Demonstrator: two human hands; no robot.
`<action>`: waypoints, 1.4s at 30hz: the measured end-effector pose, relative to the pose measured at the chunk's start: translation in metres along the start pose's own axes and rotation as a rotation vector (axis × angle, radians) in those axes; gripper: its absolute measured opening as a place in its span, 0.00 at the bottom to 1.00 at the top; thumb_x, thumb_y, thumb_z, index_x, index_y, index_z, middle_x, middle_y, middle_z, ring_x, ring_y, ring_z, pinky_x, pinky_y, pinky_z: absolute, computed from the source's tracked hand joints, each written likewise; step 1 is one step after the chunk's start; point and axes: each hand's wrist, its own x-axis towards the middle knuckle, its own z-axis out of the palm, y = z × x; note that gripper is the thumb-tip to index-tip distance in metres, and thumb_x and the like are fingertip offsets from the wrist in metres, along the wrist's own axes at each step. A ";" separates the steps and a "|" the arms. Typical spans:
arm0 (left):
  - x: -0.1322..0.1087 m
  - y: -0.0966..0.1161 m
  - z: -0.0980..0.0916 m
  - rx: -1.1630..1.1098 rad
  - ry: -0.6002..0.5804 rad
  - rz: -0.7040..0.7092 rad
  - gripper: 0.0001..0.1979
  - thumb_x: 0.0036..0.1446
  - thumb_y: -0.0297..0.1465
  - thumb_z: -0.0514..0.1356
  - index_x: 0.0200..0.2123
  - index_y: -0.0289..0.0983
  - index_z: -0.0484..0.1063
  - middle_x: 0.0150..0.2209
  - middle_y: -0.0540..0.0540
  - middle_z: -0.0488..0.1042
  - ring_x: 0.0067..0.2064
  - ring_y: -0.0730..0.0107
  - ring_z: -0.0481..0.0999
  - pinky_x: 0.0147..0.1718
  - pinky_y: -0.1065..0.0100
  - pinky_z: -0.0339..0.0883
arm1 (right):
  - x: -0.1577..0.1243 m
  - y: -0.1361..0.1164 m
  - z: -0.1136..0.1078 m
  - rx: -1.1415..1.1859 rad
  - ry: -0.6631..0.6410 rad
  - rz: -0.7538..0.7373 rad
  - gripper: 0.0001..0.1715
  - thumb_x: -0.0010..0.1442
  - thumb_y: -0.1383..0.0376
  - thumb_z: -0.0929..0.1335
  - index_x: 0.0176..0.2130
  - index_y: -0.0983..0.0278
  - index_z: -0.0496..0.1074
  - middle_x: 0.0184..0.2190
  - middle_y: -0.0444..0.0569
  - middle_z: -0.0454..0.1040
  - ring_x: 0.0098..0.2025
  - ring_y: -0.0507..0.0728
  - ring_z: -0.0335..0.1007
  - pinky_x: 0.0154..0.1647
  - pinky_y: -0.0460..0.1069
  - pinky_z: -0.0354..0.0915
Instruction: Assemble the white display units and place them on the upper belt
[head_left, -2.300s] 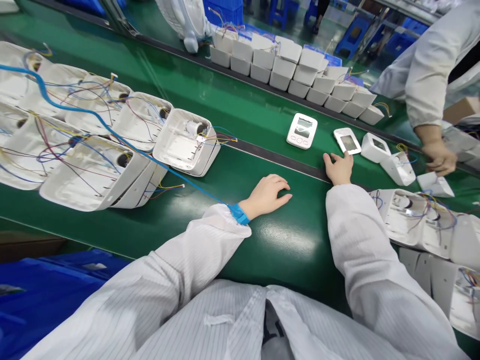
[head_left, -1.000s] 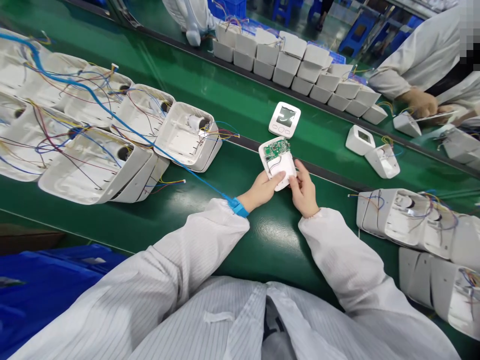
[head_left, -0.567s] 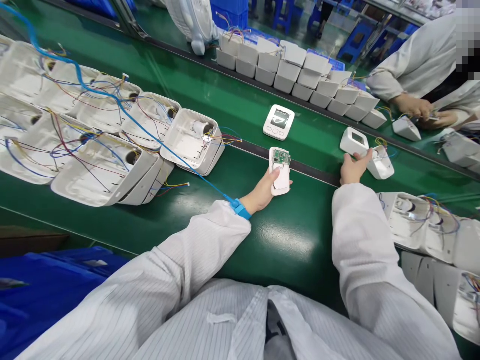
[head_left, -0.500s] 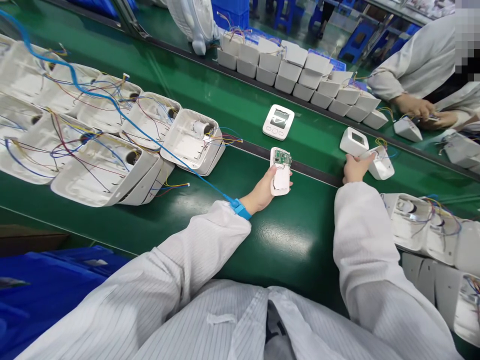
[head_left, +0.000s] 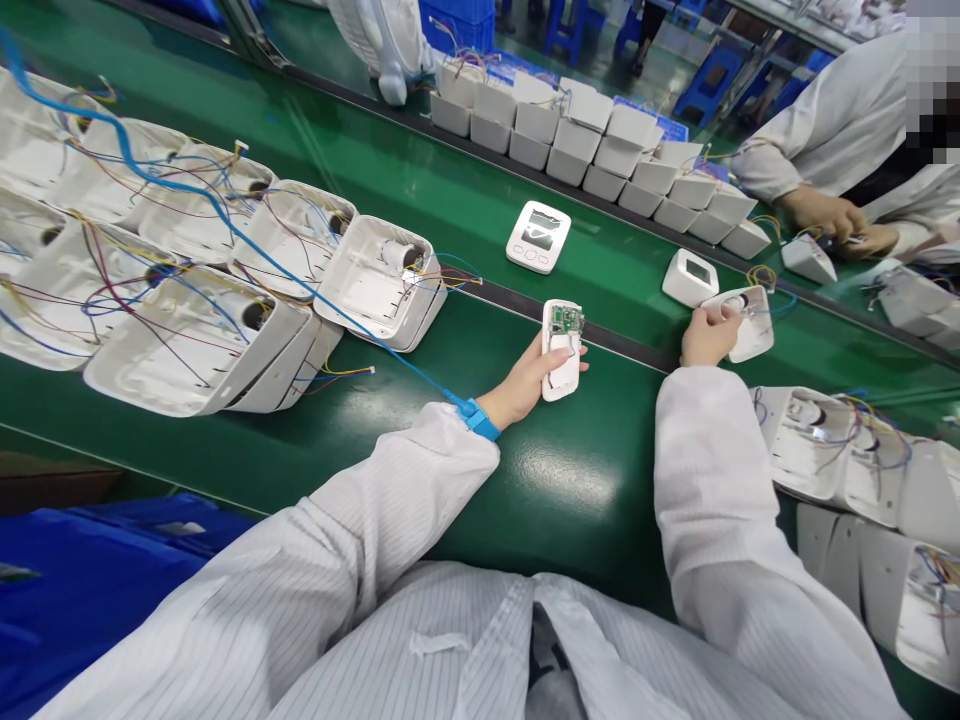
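My left hand (head_left: 529,378) grips a white plastic cover (head_left: 564,380) with a green circuit board (head_left: 566,319) at its upper end; the thumb lies across its inner face. Further right, my right hand (head_left: 709,336) has its fingers closed on the near left edge of an open white housing (head_left: 752,335). Yellow and blue wires come out of this housing. Just beyond the right hand sits a white unit with a small display (head_left: 690,278). A white monitor with a screen and buttons (head_left: 538,237) lies face up beyond the left hand. A blue wrist strap (head_left: 478,418) circles my left wrist.
Open white housings with loose wires (head_left: 379,280) are stacked on the left of the green bench (head_left: 450,450); more housings (head_left: 814,450) stand at right. A blue cord (head_left: 330,300) crosses the left side. Opposite, another person's hands (head_left: 844,225) work beside a row of white housings (head_left: 570,165).
The monitor, the display unit and the wired housing have shifted left. My right hand has closed on the housing's edge. My left thumb has moved further across the cover.
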 end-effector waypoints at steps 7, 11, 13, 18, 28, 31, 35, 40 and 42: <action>0.002 -0.002 -0.006 0.142 0.173 0.211 0.34 0.50 0.48 0.68 0.55 0.39 0.65 0.54 0.39 0.74 0.49 0.56 0.79 0.47 0.57 0.73 | -0.104 -0.071 -0.017 0.183 -0.054 0.059 0.21 0.68 0.51 0.60 0.41 0.64 0.71 0.33 0.49 0.79 0.35 0.55 0.75 0.39 0.51 0.70; 0.005 0.001 -0.013 0.213 0.293 0.394 0.33 0.55 0.52 0.63 0.57 0.41 0.64 0.58 0.39 0.72 0.54 0.54 0.77 0.52 0.55 0.71 | -0.137 -0.099 -0.041 0.210 -0.317 -0.129 0.18 0.65 0.53 0.65 0.29 0.61 0.71 0.27 0.46 0.73 0.31 0.55 0.70 0.38 0.51 0.68; 0.004 0.004 -0.014 0.231 0.310 0.463 0.31 0.57 0.53 0.61 0.57 0.41 0.64 0.58 0.38 0.71 0.55 0.53 0.76 0.53 0.55 0.71 | -0.137 -0.101 -0.048 0.289 -0.433 -0.174 0.12 0.61 0.55 0.69 0.31 0.61 0.73 0.35 0.49 0.75 0.38 0.56 0.72 0.39 0.52 0.69; -0.003 0.006 -0.009 0.277 0.250 0.482 0.29 0.59 0.52 0.60 0.56 0.39 0.68 0.58 0.37 0.72 0.55 0.52 0.77 0.52 0.55 0.71 | -0.128 -0.095 -0.047 0.592 -0.797 0.037 0.25 0.61 0.56 0.69 0.56 0.58 0.68 0.44 0.50 0.80 0.45 0.57 0.76 0.47 0.55 0.71; -0.031 -0.004 0.014 0.316 -0.031 0.281 0.25 0.59 0.44 0.63 0.54 0.36 0.72 0.58 0.35 0.73 0.55 0.50 0.77 0.54 0.52 0.72 | -0.146 -0.129 -0.127 0.171 -0.439 -0.145 0.20 0.66 0.54 0.66 0.26 0.60 0.70 0.21 0.43 0.70 0.24 0.52 0.65 0.27 0.49 0.62; -0.032 -0.005 0.015 0.289 -0.032 0.245 0.25 0.59 0.43 0.63 0.56 0.36 0.70 0.59 0.35 0.72 0.55 0.49 0.76 0.53 0.51 0.72 | -0.166 -0.154 -0.161 0.005 -0.716 -0.365 0.16 0.64 0.52 0.68 0.32 0.59 0.76 0.26 0.47 0.73 0.27 0.54 0.67 0.27 0.50 0.63; -0.031 -0.006 0.013 0.300 -0.025 0.234 0.26 0.59 0.43 0.63 0.56 0.37 0.70 0.59 0.35 0.72 0.56 0.49 0.76 0.54 0.51 0.72 | -0.191 -0.168 -0.165 -0.372 -0.746 -0.499 0.22 0.60 0.46 0.70 0.41 0.61 0.79 0.34 0.54 0.73 0.35 0.60 0.68 0.33 0.54 0.65; -0.031 -0.008 0.012 0.354 -0.040 0.261 0.25 0.58 0.45 0.63 0.54 0.36 0.71 0.58 0.35 0.72 0.54 0.50 0.77 0.53 0.52 0.72 | -0.201 -0.164 -0.143 -0.542 -0.868 -0.441 0.17 0.63 0.53 0.69 0.32 0.62 0.79 0.32 0.54 0.72 0.33 0.59 0.70 0.34 0.54 0.66; -0.031 -0.009 0.010 0.345 -0.046 0.258 0.26 0.58 0.45 0.63 0.54 0.36 0.70 0.58 0.35 0.72 0.54 0.50 0.77 0.54 0.51 0.71 | -0.200 -0.166 -0.140 -0.582 -0.986 -0.418 0.15 0.63 0.56 0.70 0.29 0.62 0.79 0.31 0.53 0.73 0.31 0.58 0.71 0.31 0.53 0.65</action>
